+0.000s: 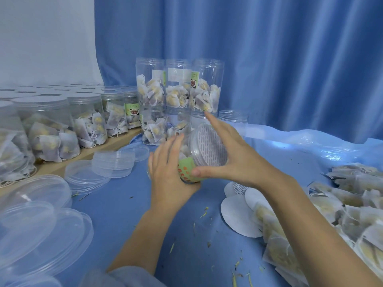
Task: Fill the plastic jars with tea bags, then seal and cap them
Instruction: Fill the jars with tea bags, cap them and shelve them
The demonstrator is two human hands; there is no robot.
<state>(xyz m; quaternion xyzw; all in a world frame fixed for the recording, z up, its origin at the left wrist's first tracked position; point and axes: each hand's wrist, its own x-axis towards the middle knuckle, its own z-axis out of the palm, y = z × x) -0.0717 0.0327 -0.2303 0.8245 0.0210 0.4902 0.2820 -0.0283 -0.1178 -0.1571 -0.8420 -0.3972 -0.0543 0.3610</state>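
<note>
A clear plastic jar (187,171) with a green label and tea bags inside is held tilted above the blue table, its mouth facing me. A white patterned seal disc (209,145) covers the mouth. My left hand (169,175) wraps the jar's body from the left. My right hand (232,156) grips the rim at the mouth, thumb below and index finger stretched over the top. Loose tea bags (335,212) are heaped at the right, and white seal discs (238,216) lie next to them.
Clear lids (113,163) lie in stacks at the left. Capped filled jars (49,125) fill a wooden board at left. Stacked filled jars (178,90) stand behind my hands, with an uncapped jar (233,117) beside them. A blue curtain (290,59) hangs behind.
</note>
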